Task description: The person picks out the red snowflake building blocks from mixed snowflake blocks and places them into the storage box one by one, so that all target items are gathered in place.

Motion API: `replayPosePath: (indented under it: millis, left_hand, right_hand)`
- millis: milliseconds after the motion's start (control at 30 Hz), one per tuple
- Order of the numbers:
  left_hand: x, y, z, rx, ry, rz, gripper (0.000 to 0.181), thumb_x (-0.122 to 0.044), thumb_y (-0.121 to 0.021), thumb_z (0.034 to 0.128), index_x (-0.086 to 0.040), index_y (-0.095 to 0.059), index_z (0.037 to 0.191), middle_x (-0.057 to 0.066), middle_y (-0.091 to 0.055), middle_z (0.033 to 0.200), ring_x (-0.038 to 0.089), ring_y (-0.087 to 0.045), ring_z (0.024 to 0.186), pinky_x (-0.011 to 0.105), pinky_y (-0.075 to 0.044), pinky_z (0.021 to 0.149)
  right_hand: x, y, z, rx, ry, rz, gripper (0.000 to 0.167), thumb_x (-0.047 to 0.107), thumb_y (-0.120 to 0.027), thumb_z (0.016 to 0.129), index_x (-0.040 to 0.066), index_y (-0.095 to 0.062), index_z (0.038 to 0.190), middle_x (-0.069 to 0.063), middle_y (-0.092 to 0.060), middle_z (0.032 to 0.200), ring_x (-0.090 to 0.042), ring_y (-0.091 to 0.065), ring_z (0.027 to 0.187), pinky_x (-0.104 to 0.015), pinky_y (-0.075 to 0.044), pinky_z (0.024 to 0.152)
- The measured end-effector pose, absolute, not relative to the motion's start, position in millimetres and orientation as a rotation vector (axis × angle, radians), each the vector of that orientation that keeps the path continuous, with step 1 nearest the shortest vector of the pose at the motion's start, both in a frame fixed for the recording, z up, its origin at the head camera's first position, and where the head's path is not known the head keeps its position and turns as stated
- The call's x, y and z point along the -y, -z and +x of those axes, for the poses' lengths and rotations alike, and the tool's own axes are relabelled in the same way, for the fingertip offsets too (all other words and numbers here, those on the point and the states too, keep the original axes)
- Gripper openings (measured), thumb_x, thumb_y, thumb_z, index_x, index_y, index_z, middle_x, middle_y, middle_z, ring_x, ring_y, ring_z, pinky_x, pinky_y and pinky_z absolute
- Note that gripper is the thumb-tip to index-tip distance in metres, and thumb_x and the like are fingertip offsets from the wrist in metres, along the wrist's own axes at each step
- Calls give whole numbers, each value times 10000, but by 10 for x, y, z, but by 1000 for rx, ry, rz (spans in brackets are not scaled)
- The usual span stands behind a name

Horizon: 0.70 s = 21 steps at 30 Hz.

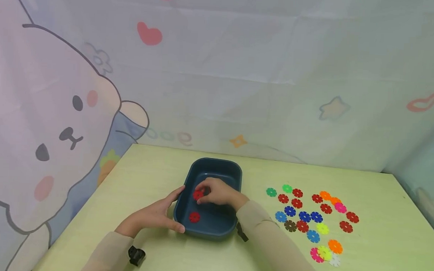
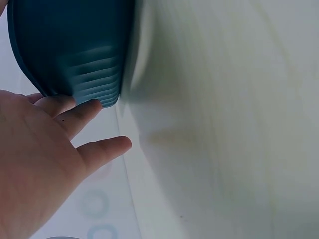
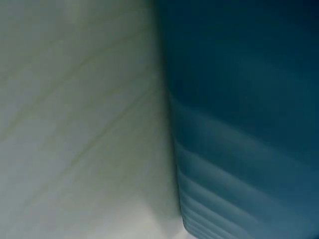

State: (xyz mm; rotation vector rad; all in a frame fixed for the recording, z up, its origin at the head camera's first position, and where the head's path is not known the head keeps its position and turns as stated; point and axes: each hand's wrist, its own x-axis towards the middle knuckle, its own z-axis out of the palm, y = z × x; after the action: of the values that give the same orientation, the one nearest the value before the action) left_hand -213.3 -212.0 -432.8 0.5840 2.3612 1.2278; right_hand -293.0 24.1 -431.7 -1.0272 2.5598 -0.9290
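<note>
We have the right hand (image 1: 218,191) down inside the dark blue tray (image 1: 210,233), and its grip grasps a red notched disc (image 1: 198,195) between fingertips and thumb; from above we cannot tell whether that disc touches the tray's floor or sits just over it, and the right wrist view shows only tray wall and surface. To handle it well, we should keep the pinch light and on the rim, since a piece this thin probably slips or tips if squeezed off-centre, and keep it level and low so that it does not bounce or roll. The left hand (image 1: 151,217) braces the tray, its fingers spread and not wrapped round anything, with the thumb at the near left corner and the fingers against the outer wall; we want just enough pressure there to stop the tray sliding on the surface (image 1: 158,161), without tilting it. A second red disc (image 1: 194,217) lies nearer us on the tray floor, so we do best to leave it clear of the thumb. We also mind the black wrist device (image 1: 242,233) just beside the right wall, which could knock the tray. The loose coloured discs (image 1: 302,226) lie to the right, well apart from the forearm's sleeve (image 1: 265,229).
</note>
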Motion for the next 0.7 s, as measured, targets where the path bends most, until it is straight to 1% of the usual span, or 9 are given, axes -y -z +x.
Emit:
replayPosePath:
  millis: [167, 467, 700]
  left_hand:
    - [2118, 4335, -2124, -2364, -1232, 585, 1186, -388, -843, 731, -137, -39, 1566, 189, -181, 1580, 373, -176, 1448, 613, -232, 1099]
    - [2109, 4332, -2122, -2381, -1223, 594, 1196, -391, -842, 731, -134, -25, 1565, 190, -179, 1581, 376, -182, 1447, 611, -241, 1095]
    - [2114, 4355, -2121, -2373, -1230, 585, 1190, -385, -841, 733, -150, -24, 1566, 177, -165, 1587, 371, -174, 1451, 613, -235, 1097]
  right_hand:
    - [-202, 4359, -2935, -2537, 872, -952, 340, 196, -801, 792, 74, -712, 1096, 23, -608, 885, -110, -518, 842, -241, -447, 757]
    - [-188, 4375, -2929, -2519, 757, -953, 351, 163, -813, 779, 91, -717, 1109, 30, -627, 855, -97, -517, 792, -229, -447, 728]
    - [-182, 4402, -2913, -2511, 698, -912, 352, 164, -816, 776, 117, -726, 1112, 37, -587, 819, -102, -485, 772, -225, -420, 686]
